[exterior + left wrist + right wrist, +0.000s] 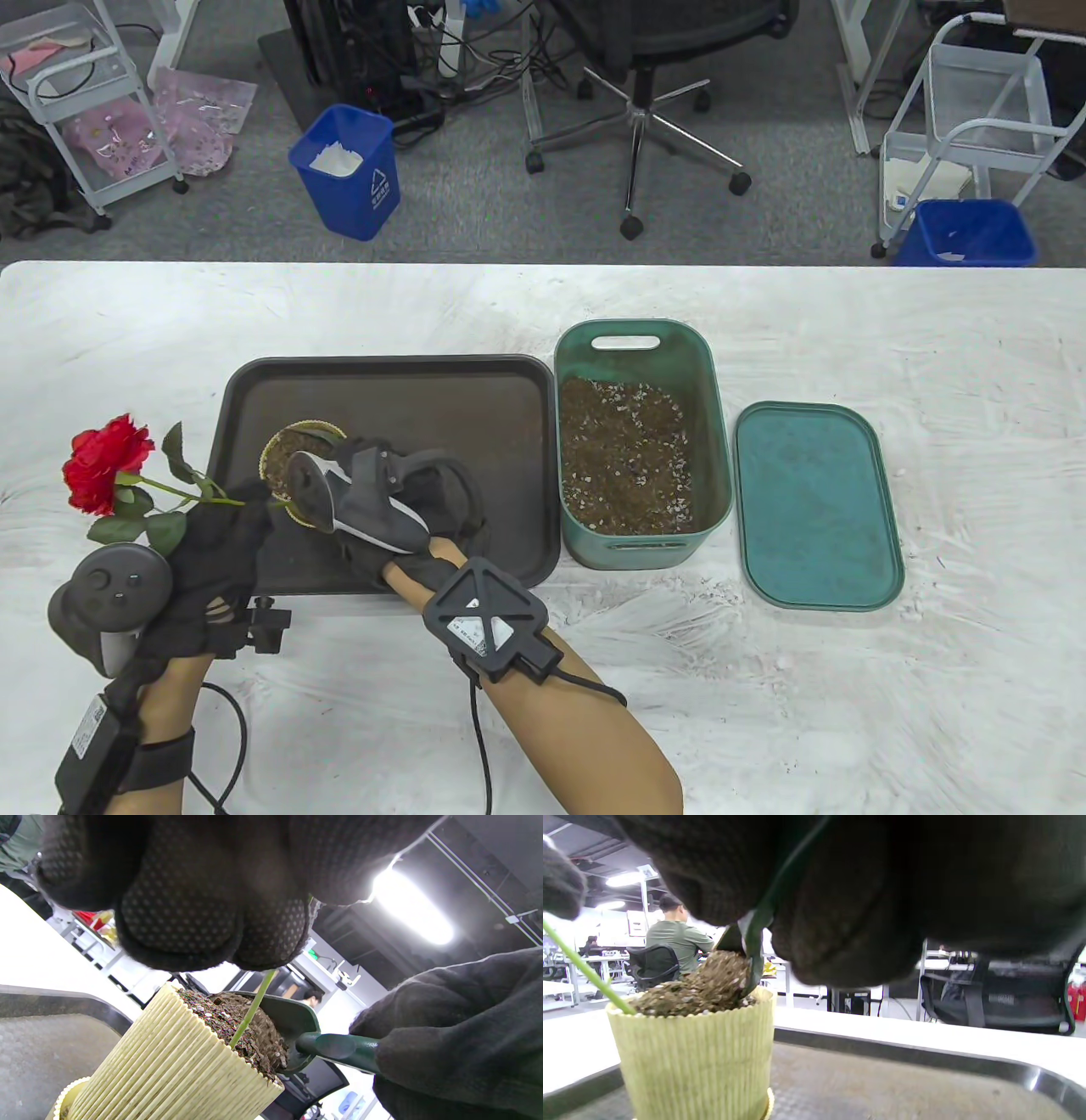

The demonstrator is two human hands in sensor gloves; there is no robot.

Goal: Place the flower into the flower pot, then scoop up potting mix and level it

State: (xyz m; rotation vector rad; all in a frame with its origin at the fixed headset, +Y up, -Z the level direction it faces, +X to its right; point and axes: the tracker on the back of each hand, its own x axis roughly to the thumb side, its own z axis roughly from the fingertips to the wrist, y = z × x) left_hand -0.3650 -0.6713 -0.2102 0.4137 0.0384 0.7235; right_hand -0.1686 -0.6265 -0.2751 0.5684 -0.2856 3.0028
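White table (933, 323) carries tray (382, 382), soil bin (713, 441), lid (814, 509).

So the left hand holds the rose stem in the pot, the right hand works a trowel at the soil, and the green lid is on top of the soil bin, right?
Not quite: the table view shows the green lid lying on the table to the right of the soil bin, which stands open. The rest holds: the left hand holds the rose stem, the right hand works the trowel.

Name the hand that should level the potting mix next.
Right. The right hand already grips the trowel at the flower pot, while the left hand holds the flower stem.
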